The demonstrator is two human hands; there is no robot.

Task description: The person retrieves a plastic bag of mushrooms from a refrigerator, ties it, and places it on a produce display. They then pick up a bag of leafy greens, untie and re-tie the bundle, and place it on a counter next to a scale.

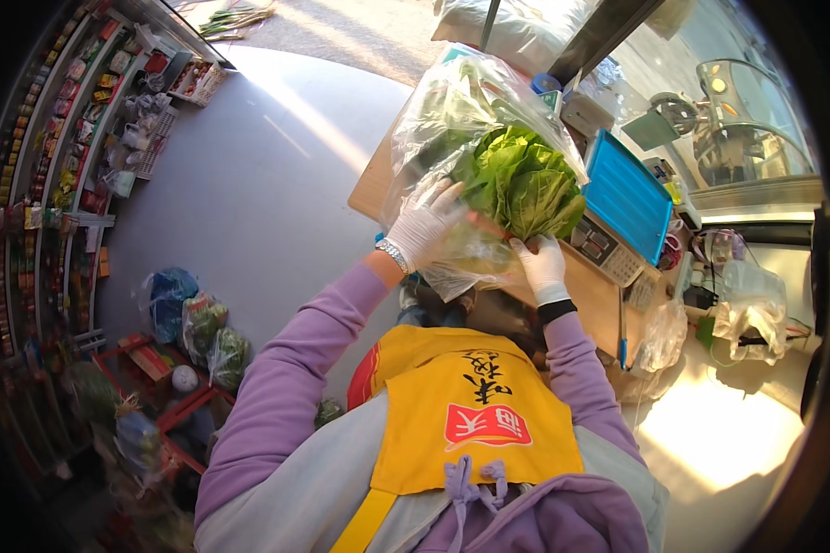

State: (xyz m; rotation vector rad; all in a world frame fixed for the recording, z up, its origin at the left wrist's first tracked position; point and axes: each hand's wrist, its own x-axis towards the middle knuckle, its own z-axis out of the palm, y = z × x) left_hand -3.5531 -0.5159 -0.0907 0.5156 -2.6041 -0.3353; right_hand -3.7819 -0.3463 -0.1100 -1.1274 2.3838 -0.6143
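Observation:
A bundle of leafy greens (532, 183), possibly lettuce, lies in front of me, with a clear plastic bag (443, 131) around and beneath part of it. My left hand (423, 225), in a white glove, holds the bag at the left of the greens. Its fingers spread over the film and its thumb is hidden. At the near end of the bundle, my gloved right hand (541, 268) grips the stem ends. A reddish band (484, 225) shows through the film near them. Loose film droops toward me between my wrists.
Beneath is a wooden table (595, 297). A scale (605, 252) and a blue tray (626, 190) stand at its right, before a window. A blue-handled knife (623, 339) lies by the right edge. Stocked shelves (62, 124) line the left; bagged vegetables (204, 321) sit on the floor.

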